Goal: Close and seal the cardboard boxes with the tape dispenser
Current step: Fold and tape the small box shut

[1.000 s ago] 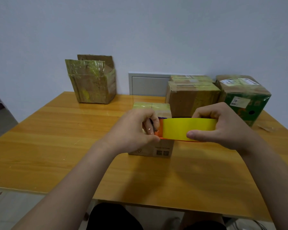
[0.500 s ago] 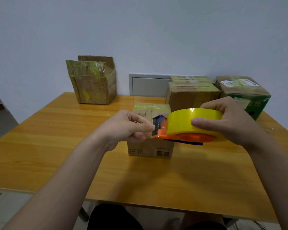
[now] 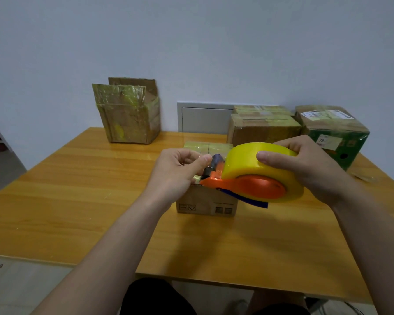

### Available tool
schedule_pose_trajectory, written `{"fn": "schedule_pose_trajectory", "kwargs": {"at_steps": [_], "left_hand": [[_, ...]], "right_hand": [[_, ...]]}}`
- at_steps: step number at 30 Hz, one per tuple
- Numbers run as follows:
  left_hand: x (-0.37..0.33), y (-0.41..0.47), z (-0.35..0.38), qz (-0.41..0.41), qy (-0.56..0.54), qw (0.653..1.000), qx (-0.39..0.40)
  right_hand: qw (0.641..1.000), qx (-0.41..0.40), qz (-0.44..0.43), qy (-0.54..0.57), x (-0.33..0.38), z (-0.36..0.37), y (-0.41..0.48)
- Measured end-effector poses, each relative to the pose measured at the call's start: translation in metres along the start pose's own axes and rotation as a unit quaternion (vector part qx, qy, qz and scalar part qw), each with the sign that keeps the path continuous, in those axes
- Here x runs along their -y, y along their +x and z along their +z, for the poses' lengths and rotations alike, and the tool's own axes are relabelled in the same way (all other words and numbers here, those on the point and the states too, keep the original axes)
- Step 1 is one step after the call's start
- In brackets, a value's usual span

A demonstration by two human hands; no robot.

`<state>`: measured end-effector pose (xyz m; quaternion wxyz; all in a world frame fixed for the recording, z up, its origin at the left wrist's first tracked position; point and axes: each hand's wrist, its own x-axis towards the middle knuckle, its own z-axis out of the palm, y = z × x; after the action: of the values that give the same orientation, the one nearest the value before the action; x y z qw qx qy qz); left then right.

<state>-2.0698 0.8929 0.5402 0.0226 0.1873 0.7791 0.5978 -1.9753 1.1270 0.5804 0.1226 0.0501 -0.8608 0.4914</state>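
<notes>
An orange tape dispenser (image 3: 250, 186) with a big yellow tape roll (image 3: 243, 165) is held above the table, tilted so its orange side faces me. My right hand (image 3: 305, 164) grips the roll from the right. My left hand (image 3: 180, 170) pinches the clear tape end at the dispenser's dark roller. Just behind and below them stands a small closed cardboard box (image 3: 205, 204), its top covered in yellowish tape and partly hidden by my hands.
On the wooden table (image 3: 77, 201), an open taped box (image 3: 129, 112) stands at the back left. Two taped brown boxes (image 3: 263, 126) and a green box (image 3: 333, 133) stand at the back right. A tape scrap (image 3: 363, 177) lies at the right edge.
The dispenser has tilted from edge-on until its orange side faces me, and it has risen slightly. My left fingers have shifted to pinch the tape end at the roller.
</notes>
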Motion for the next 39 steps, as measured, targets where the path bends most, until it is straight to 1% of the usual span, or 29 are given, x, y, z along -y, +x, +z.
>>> {"fn": "schedule_pose_trajectory", "kwargs": {"at_steps": [3, 6, 8, 10, 13, 16, 18, 20, 23, 24, 27, 32, 35, 37, 39], "left_hand": [[-0.003, 0.003, -0.006, -0.016, -0.031, 0.999, 0.008], [-0.007, 0.005, -0.012, -0.077, -0.11, 0.99, 0.031], [-0.008, 0.007, -0.016, -0.107, -0.132, 0.984, 0.049], [-0.008, 0.009, -0.021, -0.119, -0.133, 0.982, 0.058], [-0.009, 0.012, -0.026, -0.121, -0.123, 0.983, 0.062], [-0.013, 0.015, -0.037, -0.116, -0.127, 0.984, 0.053], [-0.016, 0.018, -0.051, -0.112, -0.136, 0.984, 0.03], [-0.018, 0.021, -0.061, -0.109, -0.127, 0.985, 0.029], [-0.012, 0.022, -0.067, -0.124, -0.125, 0.984, 0.022], [-0.007, 0.022, -0.067, -0.134, -0.129, 0.982, 0.019], [0.004, 0.019, -0.063, -0.16, -0.147, 0.976, 0.029], [0.008, 0.021, -0.057, -0.163, -0.17, 0.972, 0.017], [0.013, 0.022, -0.06, -0.163, -0.162, 0.973, 0.016], [0.018, 0.023, -0.056, -0.169, -0.141, 0.975, 0.025], [0.021, 0.023, -0.052, -0.177, -0.136, 0.974, 0.032]], "right_hand": [[0.999, 0.01, 0.016, 0.027, 0.002, 0.0, 0.001], [0.999, 0.016, 0.022, 0.044, 0.003, 0.002, 0.002], [0.998, 0.02, 0.025, 0.049, 0.001, 0.002, 0.004], [0.997, 0.043, 0.027, 0.062, -0.002, 0.001, 0.005], [0.989, 0.077, 0.056, 0.115, -0.005, -0.003, 0.007], [0.986, 0.121, 0.045, 0.106, -0.003, -0.006, 0.011], [0.983, 0.143, 0.05, 0.102, -0.002, -0.012, 0.013], [0.979, 0.164, 0.059, 0.107, -0.004, -0.019, 0.015], [0.967, 0.153, 0.051, 0.197, -0.001, -0.023, 0.015], [0.965, 0.148, 0.05, 0.211, 0.0, -0.024, 0.017], [0.971, 0.142, 0.059, 0.182, 0.01, -0.026, 0.021], [0.974, 0.089, 0.114, 0.177, 0.017, -0.039, 0.027], [0.981, 0.119, 0.106, 0.109, 0.004, -0.053, 0.025], [0.983, 0.107, 0.127, 0.082, -0.003, -0.057, 0.022], [0.983, 0.102, 0.133, 0.078, -0.005, -0.059, 0.021]]}}
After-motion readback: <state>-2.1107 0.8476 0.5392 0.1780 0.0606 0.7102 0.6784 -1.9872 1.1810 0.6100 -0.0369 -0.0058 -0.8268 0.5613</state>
